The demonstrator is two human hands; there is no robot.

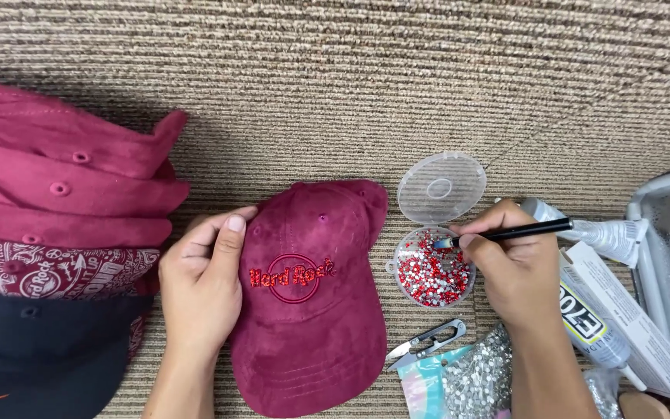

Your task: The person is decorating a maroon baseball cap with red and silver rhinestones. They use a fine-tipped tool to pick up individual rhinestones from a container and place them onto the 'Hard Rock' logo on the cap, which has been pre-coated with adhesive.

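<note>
Beside the maroon cap [308, 310], both my hands work
My left hand [199, 287] lies flat, open, steadying the cap; right of it my right hand [517, 271] grips a black pick-up pen [505, 231], tip over the round box of red stones [433, 271]

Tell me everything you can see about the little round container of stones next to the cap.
The round container is small, clear plastic, with a hinged lid flipped fully open behind it and a small tab on its left edge. It lies flat on the ribbed carpet, just right of the maroon cap, and holds loose red and silver rhinestones. The right hand rests at its right rim, dipping the tip of a black pen-like tool into the stones. Small snips lie just in front.
</note>
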